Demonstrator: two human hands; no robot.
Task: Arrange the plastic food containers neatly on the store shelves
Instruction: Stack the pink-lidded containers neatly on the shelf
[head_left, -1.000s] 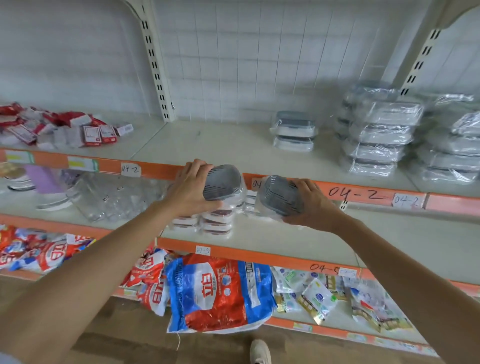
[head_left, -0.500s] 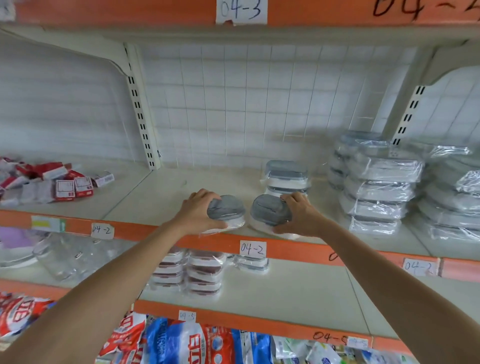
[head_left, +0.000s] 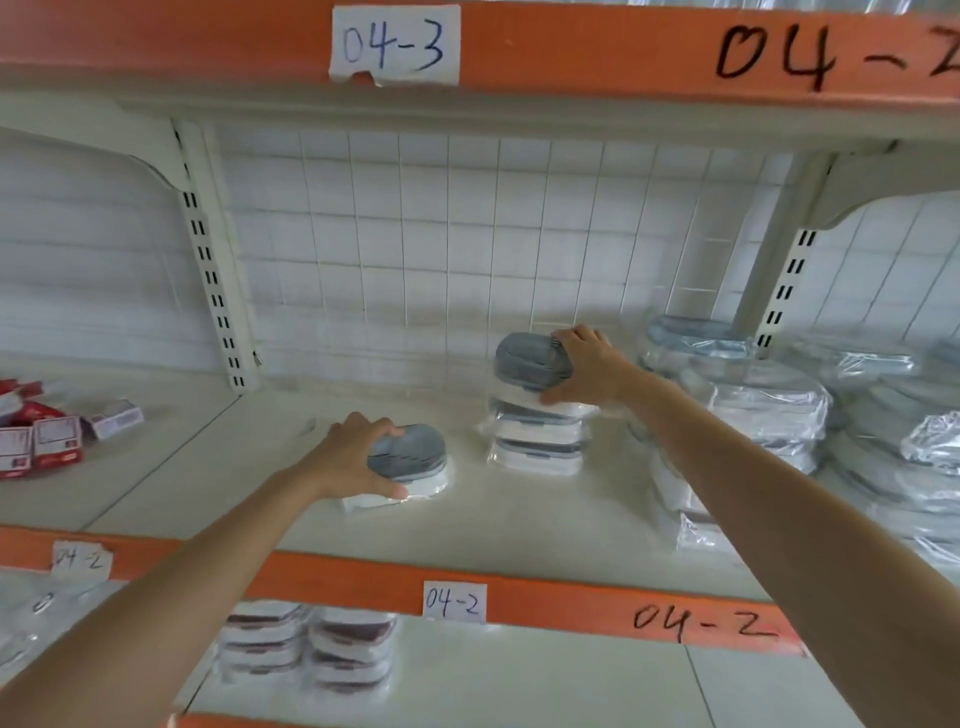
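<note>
Both bare forearms are reaching forward and upward, elbows low. The left hand (head_left: 358, 457) is lying palm-down with fingers curled over its load, thumb pressing at the near edge. The right hand (head_left: 589, 369) is sitting higher and further in, fingers wrapping from the right side, thumb underneath.

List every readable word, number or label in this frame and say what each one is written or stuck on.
"04-3": paper tag on the upper orange shelf strip.
"04-2", cut off at the frame edge: handwritten on that upper orange strip.
"04-2": paper tag on the lower orange strip.
"04-2": handwritten on that lower orange strip.
"04-2", faint: paper tag at far left.
Red and white packets: print too blurred to read.
</note>
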